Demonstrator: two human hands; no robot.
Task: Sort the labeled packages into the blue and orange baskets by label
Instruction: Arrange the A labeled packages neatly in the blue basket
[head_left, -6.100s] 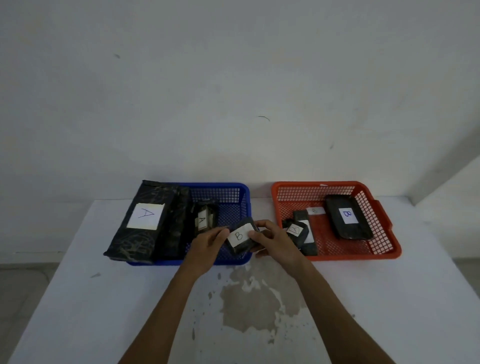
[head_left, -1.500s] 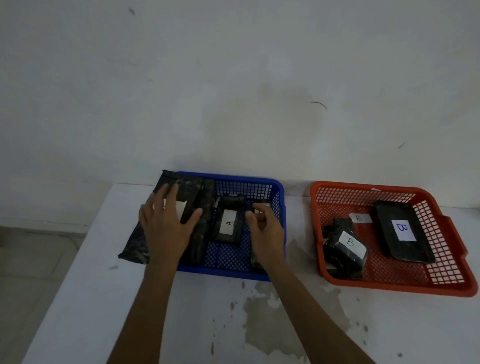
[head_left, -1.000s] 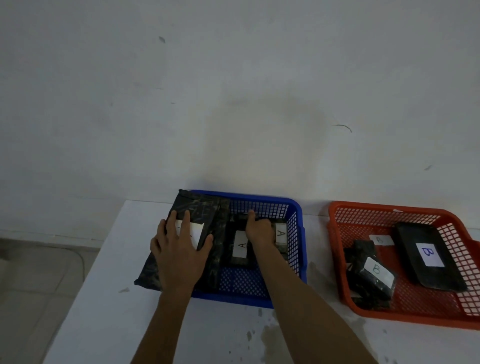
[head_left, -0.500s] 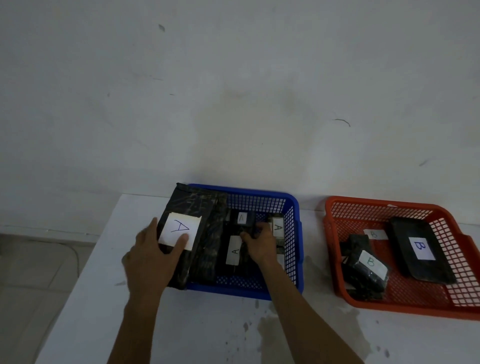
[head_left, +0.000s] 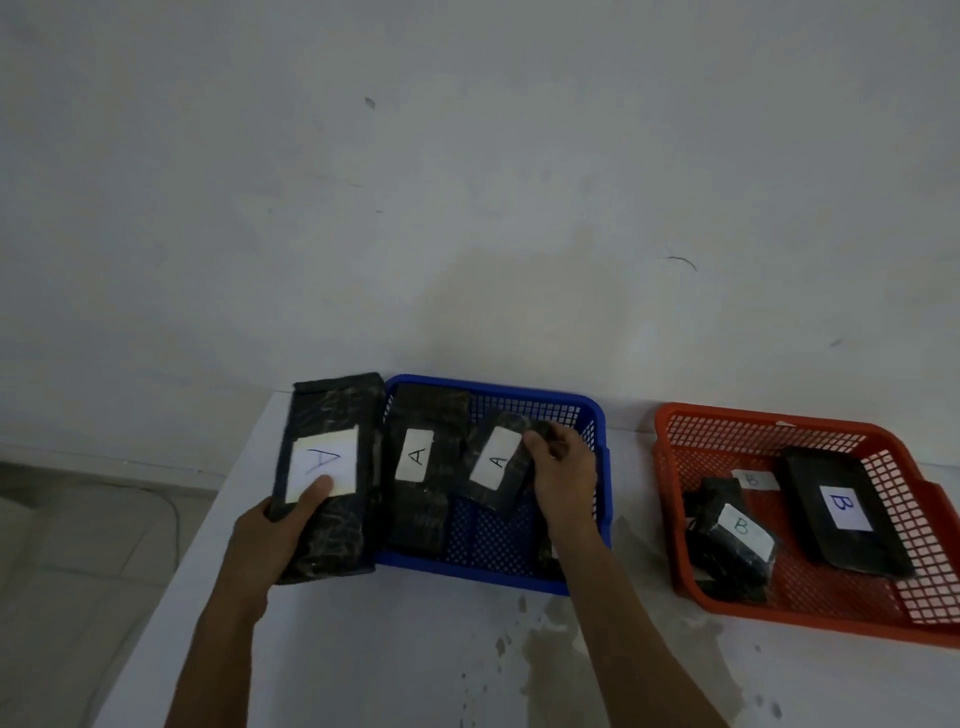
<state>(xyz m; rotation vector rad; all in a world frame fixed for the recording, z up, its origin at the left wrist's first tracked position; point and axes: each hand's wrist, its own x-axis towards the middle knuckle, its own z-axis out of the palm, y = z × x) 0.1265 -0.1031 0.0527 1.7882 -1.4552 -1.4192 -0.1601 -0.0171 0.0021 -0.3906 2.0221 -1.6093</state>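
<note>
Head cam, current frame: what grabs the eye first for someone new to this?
The two bright baskets on the white table: the blue basket at centre, the orange basket to its right holding dark packages labelled B. Next, both hands at the blue one: the left hand grips the large A package at the basket's left edge, while the right hand holds a small A package tilted inside it.
</note>
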